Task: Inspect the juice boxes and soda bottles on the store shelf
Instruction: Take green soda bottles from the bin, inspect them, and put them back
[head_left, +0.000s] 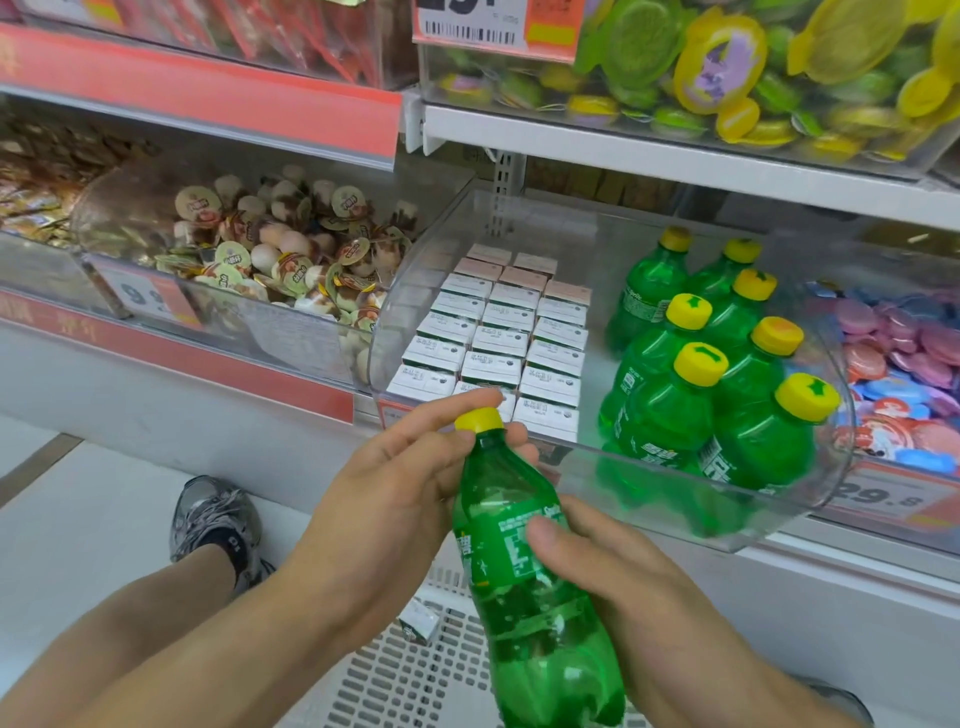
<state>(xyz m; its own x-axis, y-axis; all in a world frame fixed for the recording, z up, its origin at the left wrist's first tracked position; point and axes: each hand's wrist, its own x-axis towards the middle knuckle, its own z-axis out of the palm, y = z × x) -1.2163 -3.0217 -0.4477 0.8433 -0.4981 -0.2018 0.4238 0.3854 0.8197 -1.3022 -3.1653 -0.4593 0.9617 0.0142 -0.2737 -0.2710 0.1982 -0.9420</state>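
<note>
A: Where's the bottle (524, 566)?

B: Out of the bin (649, 457), tilted in front of it. Right hand (639, 613) wrapped round the label, left hand (400, 493) pinching the yellow cap (479, 420).

A: And the shelf?

B: Juice boxes (498, 338) in rows on the bin's left, more green bottles (727, 374) on its right.

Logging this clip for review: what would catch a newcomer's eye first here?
The green soda bottle with its yellow cap, held low in the centre by the left hand near the neck and the right hand on the label. Behind it, a clear bin holds white juice boxes beside more green bottles.
</note>
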